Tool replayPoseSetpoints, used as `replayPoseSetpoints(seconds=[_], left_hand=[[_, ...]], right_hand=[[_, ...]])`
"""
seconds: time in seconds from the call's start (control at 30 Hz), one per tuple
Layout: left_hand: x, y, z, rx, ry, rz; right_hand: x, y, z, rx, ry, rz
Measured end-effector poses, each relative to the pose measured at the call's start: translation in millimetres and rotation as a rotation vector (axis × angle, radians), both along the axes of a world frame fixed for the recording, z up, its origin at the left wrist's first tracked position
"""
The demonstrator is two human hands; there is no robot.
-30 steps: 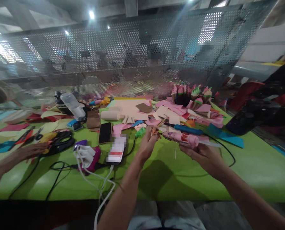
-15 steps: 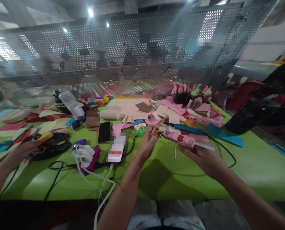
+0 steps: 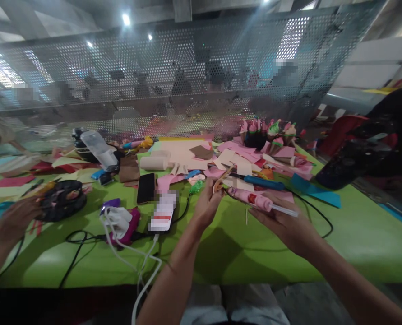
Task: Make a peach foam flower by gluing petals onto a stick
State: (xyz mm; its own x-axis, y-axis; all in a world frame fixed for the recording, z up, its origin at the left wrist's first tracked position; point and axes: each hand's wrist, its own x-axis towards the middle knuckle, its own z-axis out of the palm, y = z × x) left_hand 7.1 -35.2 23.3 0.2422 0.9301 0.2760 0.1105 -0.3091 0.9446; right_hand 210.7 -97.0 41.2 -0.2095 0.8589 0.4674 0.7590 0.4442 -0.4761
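My left hand [image 3: 209,203] is closed on a small peach-orange felt piece [image 3: 217,186], with a thin tan strip [image 3: 226,173] standing out from it. In my right hand [image 3: 285,221] is a pink hot glue gun [image 3: 253,198], its nozzle turned left toward the felt. A translucent glue stick [image 3: 285,209] juts from the gun's rear. The nozzle tip is close to my left fingers; whether it touches the felt I cannot tell. Behind the gun lies a blue-handled tool [image 3: 264,182] with a black cord.
A charging phone [image 3: 163,212], a dark phone [image 3: 146,188] and a magenta power adapter [image 3: 124,225] with cables lie to the left. Another person's hand [image 3: 18,216] is at a black round holder [image 3: 63,201]. Felt scraps [image 3: 233,160] and felt ice-cream cones [image 3: 274,131] sit at the back.
The other person's hand has pulled the black holder to the left. My hands and the glue gun keep nearly the same pose; the view has shifted slightly.
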Motion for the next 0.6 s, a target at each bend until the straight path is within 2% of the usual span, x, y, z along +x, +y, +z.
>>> replayPoseSetpoints(seconds=[0.27, 0.6], left_hand=[[0.9, 1.5, -1.4, 0.008, -0.026, 0.015], [1.5, 0.7, -1.9, -0.003, -0.038, -0.003]], right_hand=[[-0.7, -2.1, 3.8, -0.017, -0.017, -0.003], [-0.3, 0.4, -0.8, -0.010, -0.036, -0.013]])
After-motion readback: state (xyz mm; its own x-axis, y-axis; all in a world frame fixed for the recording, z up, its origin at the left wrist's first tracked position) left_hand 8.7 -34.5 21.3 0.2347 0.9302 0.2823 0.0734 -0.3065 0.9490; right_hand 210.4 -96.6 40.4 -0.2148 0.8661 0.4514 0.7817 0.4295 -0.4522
